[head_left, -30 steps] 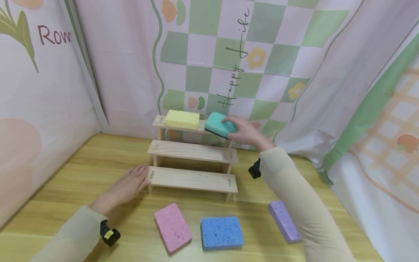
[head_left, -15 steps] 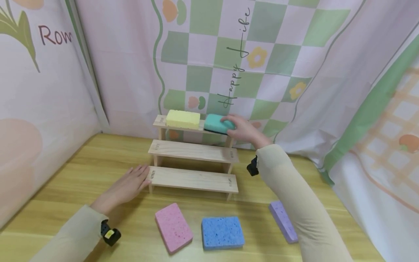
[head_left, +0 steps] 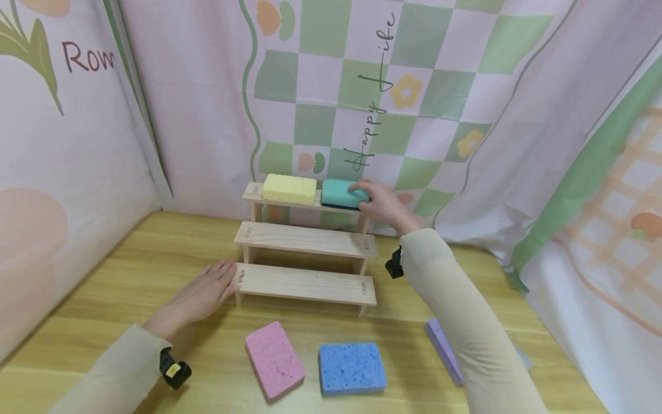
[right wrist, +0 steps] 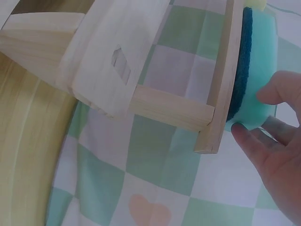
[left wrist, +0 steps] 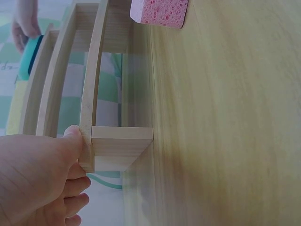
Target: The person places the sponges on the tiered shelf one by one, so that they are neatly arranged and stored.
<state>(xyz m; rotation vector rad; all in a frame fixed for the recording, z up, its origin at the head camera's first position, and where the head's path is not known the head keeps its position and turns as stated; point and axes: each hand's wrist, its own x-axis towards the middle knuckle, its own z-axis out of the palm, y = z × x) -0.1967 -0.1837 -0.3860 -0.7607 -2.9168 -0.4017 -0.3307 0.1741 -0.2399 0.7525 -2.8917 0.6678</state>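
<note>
My right hand holds the right end of a teal sponge, which lies on the top step of a three-step wooden stand. In the right wrist view the sponge's dark scouring layer faces the board, with fingertips on its end and upper face. To its left on the same step lies a yellow sponge. My left hand touches the left end of the lowest step. The left wrist view has its thumb against that board's end, with the other fingers bent loosely below.
In front of the stand lie a pink sponge and a blue sponge on the wooden table. A purple sponge is partly hidden by the right sleeve. A patterned curtain hangs close behind the stand.
The right hand has lowered the tilted teal sponge until it lies level on the top step. The right forearm has shifted slightly left, while the left hand stays in place.
</note>
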